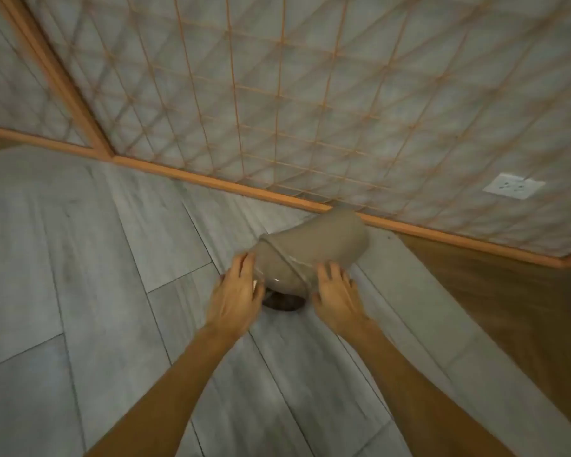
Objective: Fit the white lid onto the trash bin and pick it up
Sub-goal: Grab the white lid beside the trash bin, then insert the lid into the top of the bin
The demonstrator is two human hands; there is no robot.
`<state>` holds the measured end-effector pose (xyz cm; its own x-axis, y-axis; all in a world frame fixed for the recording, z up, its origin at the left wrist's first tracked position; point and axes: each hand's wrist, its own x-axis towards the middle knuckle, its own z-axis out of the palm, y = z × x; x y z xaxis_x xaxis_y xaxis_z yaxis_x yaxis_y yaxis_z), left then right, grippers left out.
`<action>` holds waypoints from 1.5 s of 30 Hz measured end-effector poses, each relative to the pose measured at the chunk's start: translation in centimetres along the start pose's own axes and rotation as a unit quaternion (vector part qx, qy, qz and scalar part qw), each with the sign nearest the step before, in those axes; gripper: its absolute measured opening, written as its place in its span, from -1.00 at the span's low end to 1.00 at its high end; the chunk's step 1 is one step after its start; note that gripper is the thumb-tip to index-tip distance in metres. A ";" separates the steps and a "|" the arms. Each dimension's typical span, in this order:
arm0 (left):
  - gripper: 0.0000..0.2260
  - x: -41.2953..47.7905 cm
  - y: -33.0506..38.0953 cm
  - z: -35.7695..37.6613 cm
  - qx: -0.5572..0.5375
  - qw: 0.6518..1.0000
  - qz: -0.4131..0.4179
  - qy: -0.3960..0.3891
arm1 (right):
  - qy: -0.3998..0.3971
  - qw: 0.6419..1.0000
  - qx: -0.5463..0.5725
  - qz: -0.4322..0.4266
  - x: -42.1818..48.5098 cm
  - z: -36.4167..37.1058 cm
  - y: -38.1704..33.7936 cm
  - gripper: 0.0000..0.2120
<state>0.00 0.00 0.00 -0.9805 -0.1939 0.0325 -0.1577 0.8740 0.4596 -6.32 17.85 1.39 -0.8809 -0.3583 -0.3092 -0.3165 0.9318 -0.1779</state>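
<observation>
Pale, rounded plastic trash bin (pixel 314 255) on grey tiled floor (pixel 80 258), close to wall skirting; image blurred, white lid not separable from body. Step judged: seating lid, lift pending. Left hand (pixel 236 295) and right hand (pixel 337 296) flank near rim, fingers spread, flat against sides, no closed grip. Next: press evenly, then clasp both sides.

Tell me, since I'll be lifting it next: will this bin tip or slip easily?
The trash bin looks tall and narrow, so probably tippy if pushed high up. Its smooth, glossy surface may be slippery. The left hand and right hand flank it, suggesting it is light.
</observation>
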 end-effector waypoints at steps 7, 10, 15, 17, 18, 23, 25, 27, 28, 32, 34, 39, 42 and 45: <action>-0.85 0.1 0.0 9.3 -0.198 0.974 -0.103 0.029 | 0.073 0.996 0.059 -0.003 4.9 6.5 0.0 -0.55; -0.76 1.3 0.2 12.1 -0.358 0.907 -0.222 0.015 | 0.095 0.993 0.071 0.002 6.4 7.4 0.2 -0.58; -0.82 3.0 0.1 14.1 -0.537 0.757 -0.372 0.004 | 0.095 0.992 0.086 -0.006 7.6 8.2 0.3 -0.66; -0.83 3.4 -0.2 14.3 -0.585 0.719 -0.377 -0.007 | 0.093 0.992 0.089 -0.009 7.8 8.3 0.3 -0.69; -0.81 3.6 -0.2 14.2 -0.607 0.701 -0.374 -0.011 | 0.091 0.991 0.095 -0.013 7.9 8.3 0.3 -0.70; -0.81 3.7 0.0 13.2 -0.681 0.629 -0.375 -0.006 | 0.072 0.989 0.128 -0.022 7.8 7.9 0.4 -0.75; -0.82 3.4 0.3 12.7 -0.689 0.626 -0.365 0.000 | 0.067 0.986 0.150 -0.021 7.6 7.2 0.3 -0.76; -0.85 3.4 0.5 12.0 -0.690 0.631 -0.355 0.010 | 0.053 0.983 0.174 -0.020 7.4 6.3 0.0 -0.76; -0.84 3.4 0.7 11.5 -0.687 0.636 -0.350 0.017 | 0.046 0.981 0.186 -0.016 7.2 5.6 -0.2 -0.77; -0.79 4.1 1.9 8.2 -0.674 0.667 -0.314 0.049 | 0.054 0.969 0.241 -0.008 6.5 2.8 -0.8 -0.90; -0.79 4.7 2.8 6.2 -0.657 0.695 -0.287 0.058 | 0.065 0.957 0.281 0.015 6.2 1.4 -1.0 -0.88; -0.91 5.7 4.8 1.2 -0.538 0.818 -0.204 0.010 | 0.068 0.875 0.472 0.084 5.6 -0.7 -0.2 -0.81; -0.83 5.5 5.5 -1.7 -0.396 0.909 -0.112 -0.058 | 0.030 0.795 0.595 0.112 3.8 -0.5 1.1 -0.92; -0.79 4.6 5.8 -3.9 -0.229 0.973 -0.001 0.003 | 0.000 0.721 0.682 0.122 2.3 1.1 3.0 -0.81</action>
<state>-4.95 2.45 6.33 -0.9791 -0.2002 0.0355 -0.0899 0.5827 0.8077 -8.91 19.71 -0.86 -0.8518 -0.1929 -0.4871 0.4889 0.0415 -0.8714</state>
